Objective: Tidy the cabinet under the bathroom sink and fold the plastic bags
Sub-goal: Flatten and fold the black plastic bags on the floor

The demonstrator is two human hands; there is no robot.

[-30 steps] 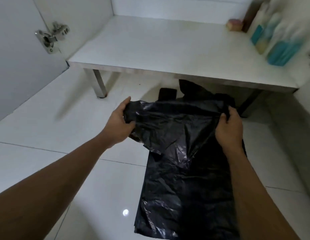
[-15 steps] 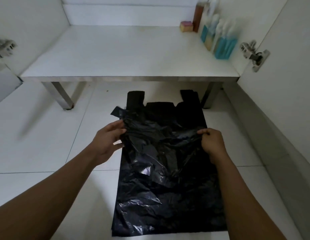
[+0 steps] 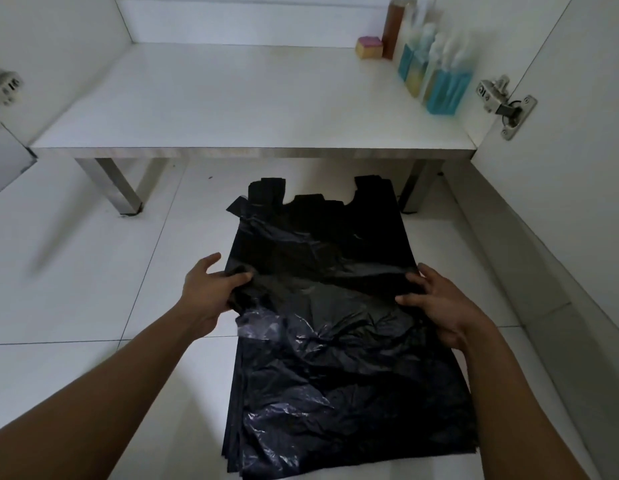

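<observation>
Far left, a blurred metal hinge (image 3: 5,86) shows at the frame's edge. The white cabinet floor (image 3: 232,109) stands on steel legs, the left leg (image 3: 123,188) planted on the pale tiles (image 3: 76,271).

A person's left hand (image 3: 207,292) grips the left edge of the top bag (image 3: 318,289), its fingers clamped on the plastic. The bags (image 3: 335,410), a stack of black plastic, lie flat on the tiles just in front of the cabinet, between the two forearms, with their handles pointing toward the legs. The top bag is crumpled and glossy, and its middle runs in a raised ridge from one hand to the other. The bags beneath show stepped edges at lower left.

At the back right of the cabinet floor, a pink-and-yellow sponge (image 3: 370,47) sits just beside a brown bottle (image 3: 394,29). A row of white-and-blue bottles (image 3: 439,81) lines the right wall. The right leg (image 3: 415,188) stands near the bags' handles.

The right hand (image 3: 443,306) grips the top bag's right edge, thumb on top and fingers curled round the plastic. A second hinge (image 3: 505,105) is fixed at the right, beside the bottles.
</observation>
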